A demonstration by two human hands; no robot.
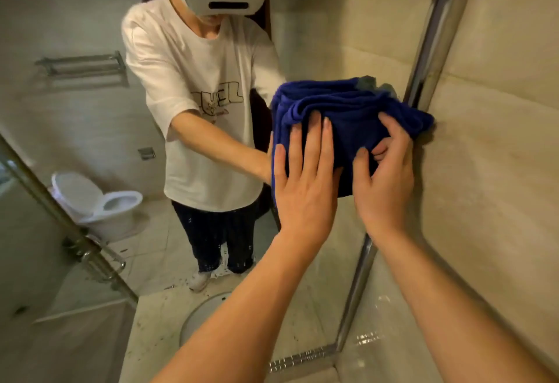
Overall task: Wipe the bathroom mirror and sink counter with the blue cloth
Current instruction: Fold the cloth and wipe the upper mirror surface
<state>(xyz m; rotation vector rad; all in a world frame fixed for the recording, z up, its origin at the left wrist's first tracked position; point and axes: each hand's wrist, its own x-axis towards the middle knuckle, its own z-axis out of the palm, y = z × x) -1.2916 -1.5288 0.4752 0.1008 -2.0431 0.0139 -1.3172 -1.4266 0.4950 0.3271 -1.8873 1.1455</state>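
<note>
A folded blue cloth (348, 110) is pressed flat against the mirror (90, 125), close to the mirror's chrome right frame (435, 28). My left hand (305, 183) lies spread on the cloth's lower left part, fingers pointing up. My right hand (384, 177) pinches the cloth's lower right part between thumb and fingers. One corner of the cloth reaches past the frame onto the beige wall tile (499, 140). The sink counter (363, 364) shows only as a strip at the bottom, and its basin appears reflected in the mirror (205, 313).
The mirror reflects a person in a white T-shirt with a headset, a toilet (99, 204), a towel rack (84, 68) and a glass shower door with handle (99, 258). Beige tiled wall runs to the right of the mirror frame.
</note>
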